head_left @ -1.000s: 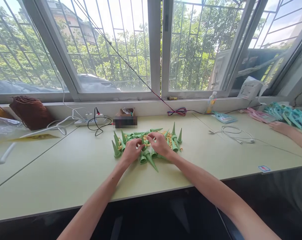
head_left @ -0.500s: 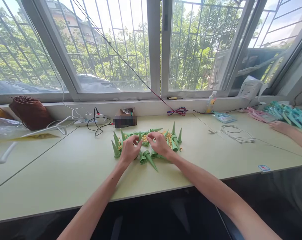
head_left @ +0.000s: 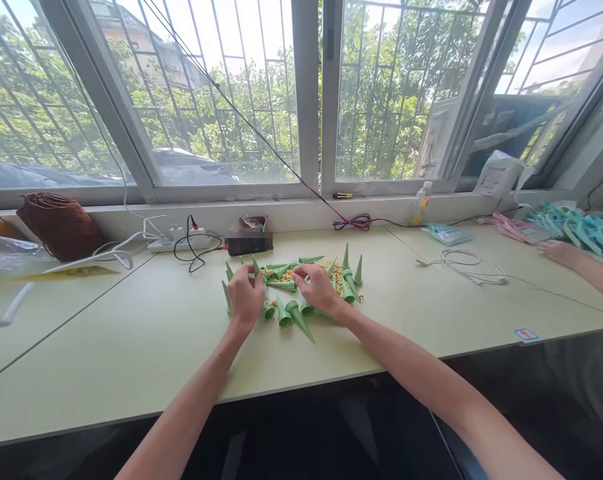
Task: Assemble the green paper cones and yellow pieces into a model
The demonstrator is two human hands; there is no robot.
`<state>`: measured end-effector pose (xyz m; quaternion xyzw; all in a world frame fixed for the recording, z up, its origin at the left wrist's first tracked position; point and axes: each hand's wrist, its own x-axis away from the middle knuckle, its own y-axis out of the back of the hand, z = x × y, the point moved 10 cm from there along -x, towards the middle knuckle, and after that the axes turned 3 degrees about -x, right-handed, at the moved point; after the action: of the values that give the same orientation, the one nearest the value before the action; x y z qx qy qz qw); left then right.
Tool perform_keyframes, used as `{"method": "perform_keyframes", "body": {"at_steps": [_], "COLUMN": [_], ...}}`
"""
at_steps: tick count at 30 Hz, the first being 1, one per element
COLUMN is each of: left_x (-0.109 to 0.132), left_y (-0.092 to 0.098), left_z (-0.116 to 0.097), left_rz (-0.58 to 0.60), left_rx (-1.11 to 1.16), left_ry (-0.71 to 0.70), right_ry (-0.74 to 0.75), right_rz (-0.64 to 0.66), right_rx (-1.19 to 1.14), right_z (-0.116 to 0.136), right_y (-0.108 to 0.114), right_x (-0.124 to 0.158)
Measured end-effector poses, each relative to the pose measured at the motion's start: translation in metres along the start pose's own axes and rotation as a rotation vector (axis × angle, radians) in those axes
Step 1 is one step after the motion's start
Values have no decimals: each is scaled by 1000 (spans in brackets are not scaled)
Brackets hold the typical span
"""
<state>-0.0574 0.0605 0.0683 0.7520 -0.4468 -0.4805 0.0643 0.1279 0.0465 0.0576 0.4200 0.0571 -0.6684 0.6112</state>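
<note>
Green hollow plastic spikes lie and stand in a loose ring on the table, among them a tilted spike (head_left: 300, 321) at the front and an upright spike (head_left: 358, 270) at the right. My left hand (head_left: 246, 297) is closed at the ring's left side, with a green spike (head_left: 256, 266) held point up between thumb and fingers. My right hand (head_left: 317, 288) is pinched near the middle of the ring, above small yellow pieces (head_left: 337, 273); what its fingertips hold is too small to make out.
A small box (head_left: 250, 237) and a white power strip (head_left: 181, 239) stand behind the spikes. A coiled white cable (head_left: 474, 267) and a drink bottle (head_left: 421, 203) are to the right. Another person's hand (head_left: 564, 253) rests by turquoise items (head_left: 576, 230) at the far right.
My left hand has shifted left, away from my right hand, with a green spike in its fingers. My right hand stays almost in place.
</note>
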Motion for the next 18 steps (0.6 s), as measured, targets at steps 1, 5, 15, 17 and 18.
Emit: {"method": "perform_keyframes", "body": {"at_steps": [1, 5, 15, 17, 18], "left_x": [1, 5, 8, 8, 8], "left_y": [-1, -7, -18, -19, -19], "left_z": [-2, -5, -9, -8, -8], "left_rz": [10, 73, 144, 135, 129], "left_rx": [-37, -228, -166, -116, -95], "left_ry": [-20, -45, -96, -105, -112], "right_ry": [3, 13, -6, -9, -12], "right_rz": [1, 3, 11, 10, 10], "right_rx": [-3, -12, -8, -8, -7], "right_z": [0, 1, -1, 0, 1], "right_y": [0, -1, -2, -1, -1], "right_x": [0, 0, 0, 0, 0]}}
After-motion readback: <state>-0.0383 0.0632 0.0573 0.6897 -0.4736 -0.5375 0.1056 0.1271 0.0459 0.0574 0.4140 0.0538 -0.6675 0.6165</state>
